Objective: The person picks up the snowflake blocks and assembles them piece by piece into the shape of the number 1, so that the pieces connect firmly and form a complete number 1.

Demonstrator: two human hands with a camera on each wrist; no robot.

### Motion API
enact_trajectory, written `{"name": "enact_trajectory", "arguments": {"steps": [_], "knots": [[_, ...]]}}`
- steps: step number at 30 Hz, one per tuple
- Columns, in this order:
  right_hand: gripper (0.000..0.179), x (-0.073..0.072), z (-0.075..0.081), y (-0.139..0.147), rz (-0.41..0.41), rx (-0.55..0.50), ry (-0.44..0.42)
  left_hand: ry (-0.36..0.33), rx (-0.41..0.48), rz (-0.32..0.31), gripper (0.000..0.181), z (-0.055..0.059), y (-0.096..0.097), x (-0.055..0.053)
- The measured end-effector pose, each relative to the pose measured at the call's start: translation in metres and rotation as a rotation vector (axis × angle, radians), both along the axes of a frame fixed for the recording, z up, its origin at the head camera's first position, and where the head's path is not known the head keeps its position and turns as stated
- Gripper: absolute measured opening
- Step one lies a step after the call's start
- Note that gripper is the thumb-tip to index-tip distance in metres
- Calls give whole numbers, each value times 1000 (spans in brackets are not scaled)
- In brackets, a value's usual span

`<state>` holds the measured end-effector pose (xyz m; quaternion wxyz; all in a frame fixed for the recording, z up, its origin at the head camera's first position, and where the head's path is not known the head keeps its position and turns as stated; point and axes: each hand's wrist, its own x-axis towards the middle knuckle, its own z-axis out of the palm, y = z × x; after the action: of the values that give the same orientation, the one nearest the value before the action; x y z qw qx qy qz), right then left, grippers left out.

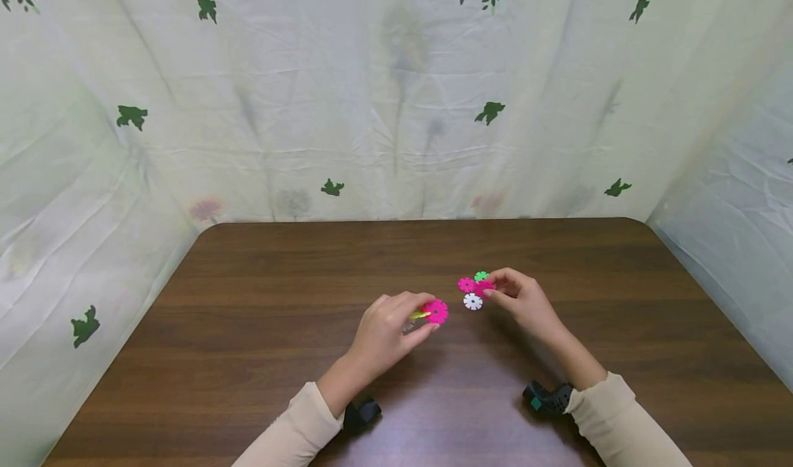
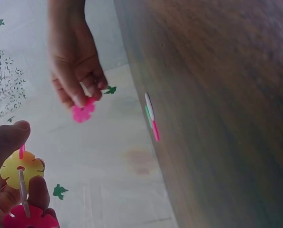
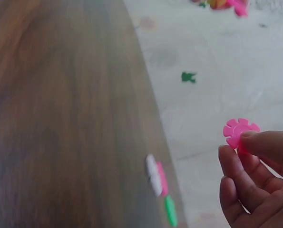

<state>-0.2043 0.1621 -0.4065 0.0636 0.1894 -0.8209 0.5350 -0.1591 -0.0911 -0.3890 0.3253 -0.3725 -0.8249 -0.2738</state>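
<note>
While R hand (image 1: 528,306) pinches pink disc (image 3: 235,130) near tabletop discs (image 1: 467,286) & L hand (image 1: 389,326) grips joined discs (image 2: 22,183), L over-squeezing cld pop those apart.

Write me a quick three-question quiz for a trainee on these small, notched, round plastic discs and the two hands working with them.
1. True or false: the right hand is pinching a white, notched, round plastic disc.
2. Which hand holds the joined cluster that includes a yellow, notched, round plastic disc?
A) Left
B) Right
C) Both
3. How many discs lie on the brown wood-grain table, and in which colours?

Key
1. False; it pinches a bright pink, notched, round plastic disc.
2. A; the left hand holds that cluster.
3. Three: a white disc, a green disc and a pink disc.
</note>
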Motion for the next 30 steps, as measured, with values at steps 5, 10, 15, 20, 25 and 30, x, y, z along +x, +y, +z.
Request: {"name": "enact_trajectory", "arguments": {"steps": [5, 10, 15, 20, 25, 30], "knots": [[14, 9, 10, -10, 82, -59, 26, -1, 2, 5, 33, -1, 0, 0], [12, 22, 24, -21, 174, -96, 55, 4, 1, 9, 33, -1, 0, 0], [13, 37, 40, -31, 217, -75, 76, -1, 4, 2, 34, -2, 0, 0], [14, 43, 43, -36, 226, -63, 91, -9, -1, 1, 33, -2, 0, 1], [16, 46, 43, -39, 244, -74, 133, -14, -4, -2, 33, -5, 1, 1], [14, 46, 43, -42, 275, -76, 229, -3, -3, -3, 32, -5, 1, 1]]}}
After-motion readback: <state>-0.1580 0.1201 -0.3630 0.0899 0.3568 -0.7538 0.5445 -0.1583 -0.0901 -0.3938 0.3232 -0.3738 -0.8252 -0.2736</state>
